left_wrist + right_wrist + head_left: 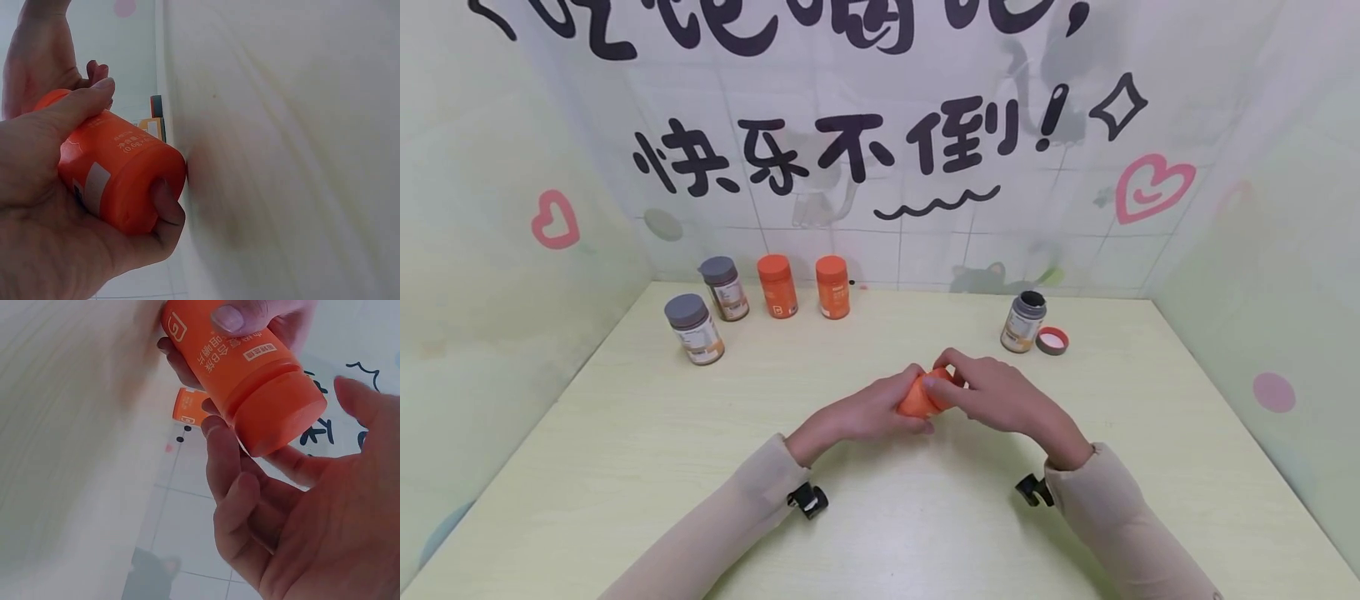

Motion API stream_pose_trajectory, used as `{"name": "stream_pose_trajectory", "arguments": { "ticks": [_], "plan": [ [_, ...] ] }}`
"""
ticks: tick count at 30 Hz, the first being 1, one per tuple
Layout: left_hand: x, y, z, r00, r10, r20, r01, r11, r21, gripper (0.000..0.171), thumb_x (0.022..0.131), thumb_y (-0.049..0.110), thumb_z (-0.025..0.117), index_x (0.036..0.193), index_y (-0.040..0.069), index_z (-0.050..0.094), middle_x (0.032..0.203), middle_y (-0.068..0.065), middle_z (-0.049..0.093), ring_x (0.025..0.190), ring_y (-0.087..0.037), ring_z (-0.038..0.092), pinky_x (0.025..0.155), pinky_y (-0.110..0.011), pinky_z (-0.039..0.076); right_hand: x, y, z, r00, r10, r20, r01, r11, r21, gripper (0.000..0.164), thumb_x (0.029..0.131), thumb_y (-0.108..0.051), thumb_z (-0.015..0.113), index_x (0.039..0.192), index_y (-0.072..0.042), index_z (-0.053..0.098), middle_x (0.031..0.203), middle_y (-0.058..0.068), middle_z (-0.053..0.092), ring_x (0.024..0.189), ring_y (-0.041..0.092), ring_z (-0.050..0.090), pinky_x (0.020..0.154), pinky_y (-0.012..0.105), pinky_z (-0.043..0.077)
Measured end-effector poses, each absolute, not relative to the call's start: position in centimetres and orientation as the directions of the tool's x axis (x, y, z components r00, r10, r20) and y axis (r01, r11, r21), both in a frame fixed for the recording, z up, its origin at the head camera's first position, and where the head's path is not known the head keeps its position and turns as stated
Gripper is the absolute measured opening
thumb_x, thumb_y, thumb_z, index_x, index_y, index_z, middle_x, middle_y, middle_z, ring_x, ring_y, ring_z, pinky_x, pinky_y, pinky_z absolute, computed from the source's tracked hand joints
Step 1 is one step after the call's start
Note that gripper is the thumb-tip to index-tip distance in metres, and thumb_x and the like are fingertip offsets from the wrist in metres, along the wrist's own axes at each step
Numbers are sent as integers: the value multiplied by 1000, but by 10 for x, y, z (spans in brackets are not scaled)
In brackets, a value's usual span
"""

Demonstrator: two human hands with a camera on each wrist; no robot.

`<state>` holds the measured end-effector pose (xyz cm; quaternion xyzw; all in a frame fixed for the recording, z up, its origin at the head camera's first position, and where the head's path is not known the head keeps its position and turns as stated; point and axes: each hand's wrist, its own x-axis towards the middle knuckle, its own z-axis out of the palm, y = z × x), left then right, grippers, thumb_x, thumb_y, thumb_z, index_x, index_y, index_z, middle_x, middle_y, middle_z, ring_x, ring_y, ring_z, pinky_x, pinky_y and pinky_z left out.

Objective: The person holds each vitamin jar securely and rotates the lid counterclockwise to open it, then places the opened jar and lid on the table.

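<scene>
Tilted over the table's middle is an orange bottle with white print and an orange lid. My left hand holds it by the body, one finger curled against its base in the left wrist view. At the lid end is my right hand. Its fingers bend loosely beside and under the lid, while the thumb stands a small gap away from it in the right wrist view. The lid sits on the bottle, with a narrow groove showing between the two.
Two orange bottles stand at the back, left of centre. Beside them are two grey-lidded bottles. At the back right is an uncapped bottle, its lid lying upturned next to it. Printed sheets wall the table.
</scene>
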<state>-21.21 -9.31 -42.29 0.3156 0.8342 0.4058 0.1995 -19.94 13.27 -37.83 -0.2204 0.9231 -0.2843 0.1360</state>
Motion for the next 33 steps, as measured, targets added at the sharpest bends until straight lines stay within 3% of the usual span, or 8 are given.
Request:
{"name": "stream_pose_trajectory", "arguments": {
  "ticks": [5, 10, 16, 24, 28, 33],
  "plan": [
    [-213, -92, -422, -721, 688, -78, 371, 479, 796, 42, 95, 24, 75, 126, 17, 47, 107, 2, 62, 92, -14, 59, 77, -26, 50, -201, 133, -380, -869, -475, -135, -316, 745, -588, 41, 102, -58, 53, 124, -23, 59, 85, 9, 69, 66, 17, 62, 62, 33, 50],
    [-213, -92, -422, -723, 685, -87, 357, 480, 801, 44, 95, 25, 75, 128, 19, 47, 110, 3, 61, 96, -15, 59, 79, -27, 51, -201, 134, -379, -868, -478, -135, -321, 748, -581, 39, 103, -54, 54, 128, -24, 58, 95, 4, 70, 71, 18, 65, 65, 33, 52],
    [-213, -92, -423, -724, 685, -83, 359, 477, 802, 44, 95, 24, 75, 127, 16, 47, 110, 1, 62, 95, -15, 59, 79, -28, 51, -202, 132, -381, -864, -483, -145, -318, 744, -587, 40, 103, -58, 52, 123, -24, 60, 87, 8, 70, 66, 18, 64, 64, 33, 52],
    [-212, -94, -423, -728, 680, -83, 350, 473, 809, 46, 94, 24, 76, 129, 16, 47, 112, 0, 62, 97, -16, 58, 79, -27, 51, -200, 131, -380, -864, -482, -142, -315, 739, -595, 41, 103, -58, 51, 126, -25, 60, 93, 5, 70, 69, 22, 67, 64, 34, 51],
    [-212, -93, -424, -724, 685, -81, 356, 472, 806, 45, 94, 24, 75, 129, 17, 47, 112, 1, 62, 96, -15, 59, 79, -27, 50, -200, 131, -379, -867, -477, -146, -313, 749, -584, 39, 103, -56, 52, 126, -25, 60, 89, 9, 70, 67, 18, 64, 63, 33, 51],
    [-211, -93, -422, -724, 684, -87, 351, 474, 808, 46, 94, 23, 75, 129, 17, 46, 112, 2, 62, 97, -15, 59, 79, -28, 51, -199, 131, -378, -876, -466, -124, -325, 761, -562, 38, 102, -53, 54, 128, -26, 59, 97, 3, 70, 72, 15, 63, 66, 32, 51]
  ]
}}
